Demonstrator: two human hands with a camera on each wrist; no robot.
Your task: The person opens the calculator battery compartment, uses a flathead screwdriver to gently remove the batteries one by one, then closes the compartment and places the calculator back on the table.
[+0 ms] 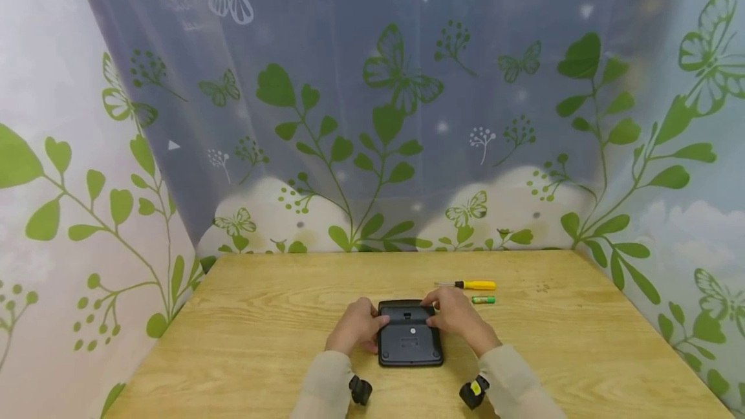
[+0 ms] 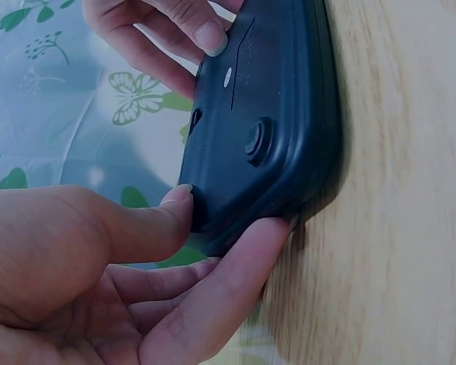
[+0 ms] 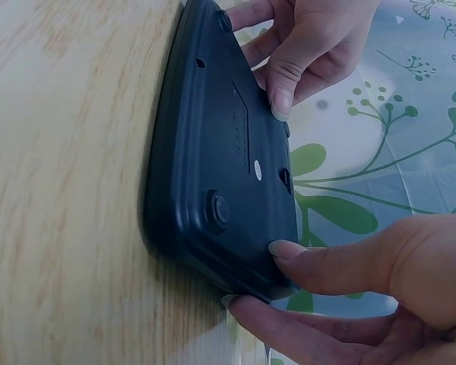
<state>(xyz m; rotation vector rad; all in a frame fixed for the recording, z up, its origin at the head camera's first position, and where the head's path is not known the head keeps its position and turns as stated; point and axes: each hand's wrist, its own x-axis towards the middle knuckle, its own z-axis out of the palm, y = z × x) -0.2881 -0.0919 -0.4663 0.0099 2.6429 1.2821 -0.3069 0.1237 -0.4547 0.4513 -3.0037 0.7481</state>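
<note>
A black calculator [image 1: 410,344] lies on the table with its underside up, so its keys are hidden. Round rubber feet, a small white round sticker and a rectangular panel show on its back. My left hand [image 1: 356,325] holds the left edge, with the thumb [image 2: 156,228] on the back and the fingers along the side. On the opposite edge my right hand [image 1: 456,315] grips in the same way, its thumb [image 3: 327,266] pressed on the back and its index finger at the side. The fingertips under the body are partly hidden.
A screwdriver [image 1: 478,285] with a yellow and black handle lies beyond the right hand, its shaft pointing left. Just in front of it is a green battery [image 1: 483,300]. The wooden table [image 1: 244,341] ends at a patterned curtain [image 1: 326,37].
</note>
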